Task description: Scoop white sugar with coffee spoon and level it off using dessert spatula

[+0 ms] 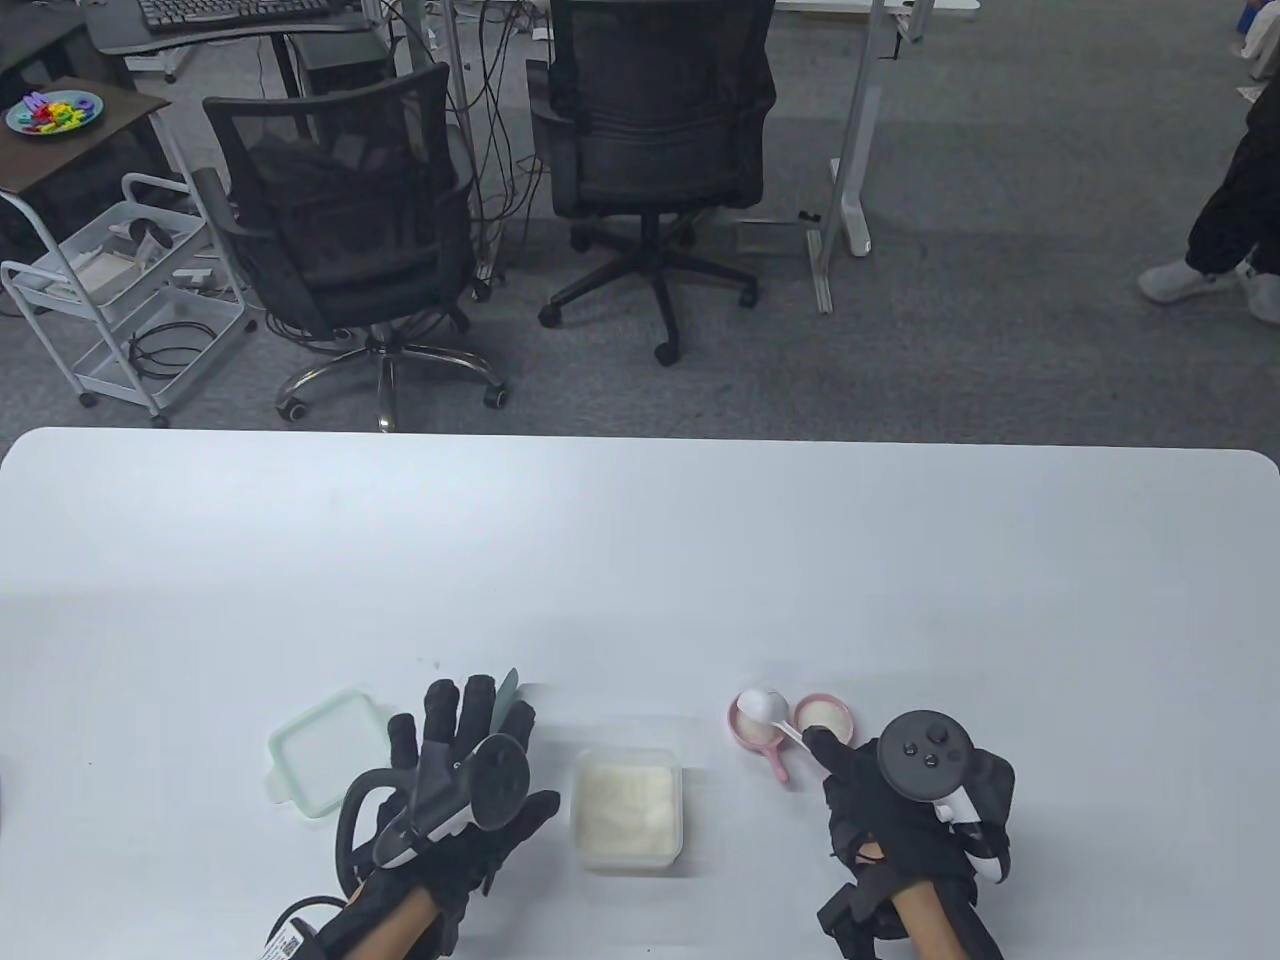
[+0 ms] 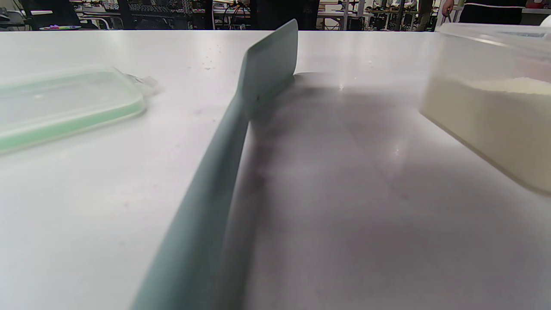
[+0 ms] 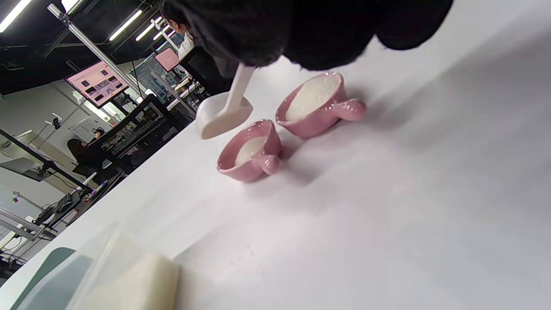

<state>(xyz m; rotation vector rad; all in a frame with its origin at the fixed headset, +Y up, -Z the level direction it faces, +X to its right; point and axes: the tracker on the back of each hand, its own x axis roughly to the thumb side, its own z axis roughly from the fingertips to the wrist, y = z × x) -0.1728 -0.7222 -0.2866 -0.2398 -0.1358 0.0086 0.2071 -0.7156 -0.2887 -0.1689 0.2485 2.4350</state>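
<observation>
My right hand [image 1: 822,745] pinches the handle of the white coffee spoon [image 1: 765,706]. The spoon's bowl [image 3: 224,114] hangs just above the left of two pink cups [image 1: 752,730], and both cups [image 3: 316,105] hold white sugar. Whether the spoon bowl is full cannot be told. My left hand [image 1: 470,712] lies with straight fingers over the grey-green dessert spatula [image 1: 508,686]. The spatula [image 2: 267,69] rests on the table with its blade pointing away. Between the hands stands the clear box of white sugar [image 1: 627,820], uncovered.
The box's green-rimmed lid [image 1: 320,745] lies flat left of my left hand. The white table [image 1: 640,560] stretches far back. Beyond its far edge stand two black office chairs [image 1: 350,220] and a white trolley [image 1: 120,290].
</observation>
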